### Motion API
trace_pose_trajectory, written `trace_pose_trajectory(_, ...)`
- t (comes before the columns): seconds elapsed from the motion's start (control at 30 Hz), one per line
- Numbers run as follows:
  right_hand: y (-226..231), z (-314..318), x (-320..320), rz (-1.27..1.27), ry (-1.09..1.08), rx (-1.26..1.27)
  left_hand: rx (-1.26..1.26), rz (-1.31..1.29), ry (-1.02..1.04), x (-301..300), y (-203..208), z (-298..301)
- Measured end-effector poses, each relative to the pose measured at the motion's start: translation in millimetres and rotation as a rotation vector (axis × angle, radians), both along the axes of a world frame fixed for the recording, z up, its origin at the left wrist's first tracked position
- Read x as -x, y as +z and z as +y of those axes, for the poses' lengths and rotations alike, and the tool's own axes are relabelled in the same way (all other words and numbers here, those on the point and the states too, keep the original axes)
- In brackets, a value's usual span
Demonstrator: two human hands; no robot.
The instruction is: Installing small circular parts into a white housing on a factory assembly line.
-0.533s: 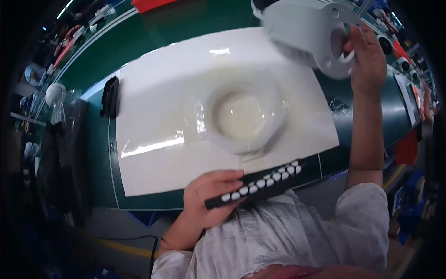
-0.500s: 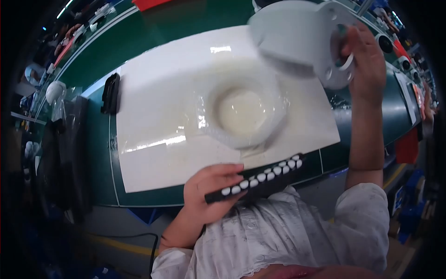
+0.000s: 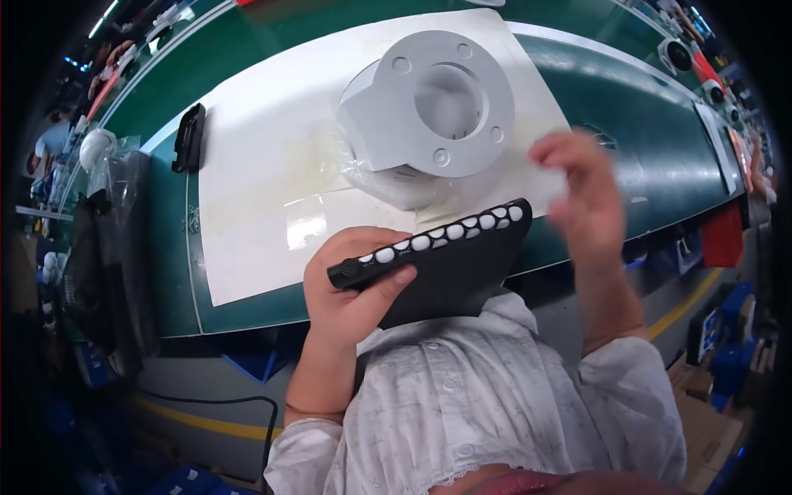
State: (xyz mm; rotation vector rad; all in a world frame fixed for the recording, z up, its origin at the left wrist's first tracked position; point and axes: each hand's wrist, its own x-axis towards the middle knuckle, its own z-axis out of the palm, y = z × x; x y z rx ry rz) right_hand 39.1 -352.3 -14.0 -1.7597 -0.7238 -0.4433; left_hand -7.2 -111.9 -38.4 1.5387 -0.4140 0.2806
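My left hand grips a black tray by its left end; a row of small white caps lines the tray's upper edge. A white plastic housing with a round flange, several holes and a central opening rests on a clear plastic bag on the white mat. My right hand hovers blurred just right of the housing, fingers apart and holding nothing.
The white mat lies on a green bench. A small black part sits at the mat's left edge. Bagged items crowd the far left. Other white housings stand far right.
My right hand brought the white housing down onto the bag on the mat and let go, then drew back to the right. My left hand lifted the black tray slightly.
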Motion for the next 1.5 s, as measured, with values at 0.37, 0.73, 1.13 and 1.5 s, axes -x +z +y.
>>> trace_pose_trajectory(0.37, -21.5, 21.9, 25.4, 0.405, 0.019, -0.077, 0.067, 0.216, 0.005, 1.5, 2.6, -5.6)
trace_pose_trajectory(0.73, 15.3, 58.0, 23.0, -0.275, -0.103, 0.332, -0.14, 0.104, 0.061, -0.5, -1.3, -6.3)
trace_pose_trajectory(1.13, 14.2, 74.7, 29.3, -0.365, 0.029, 0.346, -0.162, -0.006, -0.001, -1.5, -3.1, -2.8)
trace_pose_trajectory(1.5, 22.7, 71.8, 28.4, -0.1, 0.272, 0.185, -0.179, -0.03, -0.048, -1.0, -1.1, -2.5)
